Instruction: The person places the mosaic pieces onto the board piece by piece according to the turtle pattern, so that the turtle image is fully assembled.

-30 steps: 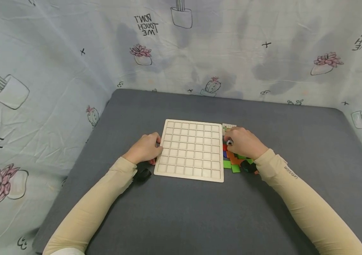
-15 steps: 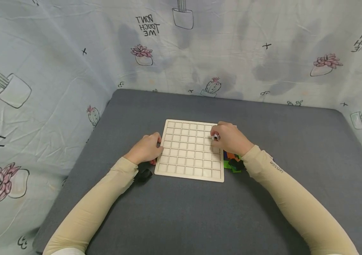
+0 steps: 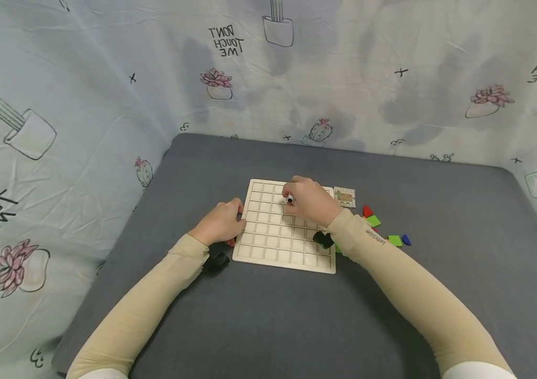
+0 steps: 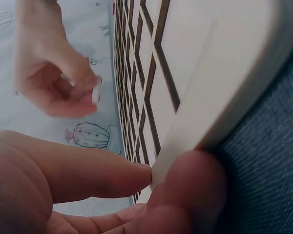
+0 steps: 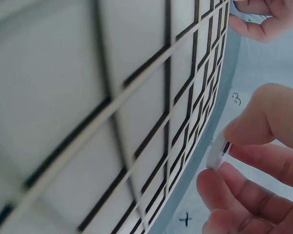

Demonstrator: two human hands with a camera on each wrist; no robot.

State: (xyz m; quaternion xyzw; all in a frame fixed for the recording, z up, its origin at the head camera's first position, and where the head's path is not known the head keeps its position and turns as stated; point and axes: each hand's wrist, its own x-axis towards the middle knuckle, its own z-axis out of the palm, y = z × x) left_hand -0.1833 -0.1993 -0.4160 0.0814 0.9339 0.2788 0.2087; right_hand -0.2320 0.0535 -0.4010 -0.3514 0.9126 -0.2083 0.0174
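A pale wooden board [image 3: 259, 242] with a grid of square recesses lies on the dark grey table. My left hand [image 3: 220, 222] grips its left edge; the left wrist view shows the thumb [image 4: 122, 175] on the rim and fingers curled at its side. Over the board's upper middle, my right hand [image 3: 311, 200] pinches a small white piece [image 3: 289, 199] with a black dot on it. In the right wrist view this flat white piece [image 5: 217, 152] sits between thumb and fingertips, apart from the board's surface.
A small printed card [image 3: 345, 197] lies by the board's upper right corner. Flat coloured pieces, including a green square [image 3: 395, 240], a blue piece [image 3: 406, 240] and a red piece [image 3: 367, 211], are scattered to the right, partly hidden under the right forearm. A patterned cloth [image 3: 344, 73] hangs behind.
My right hand has moved left from the coloured pieces to over the board, carrying the white piece. The card and right-hand pieces have come into sight. My left hand stays at the board's edge.
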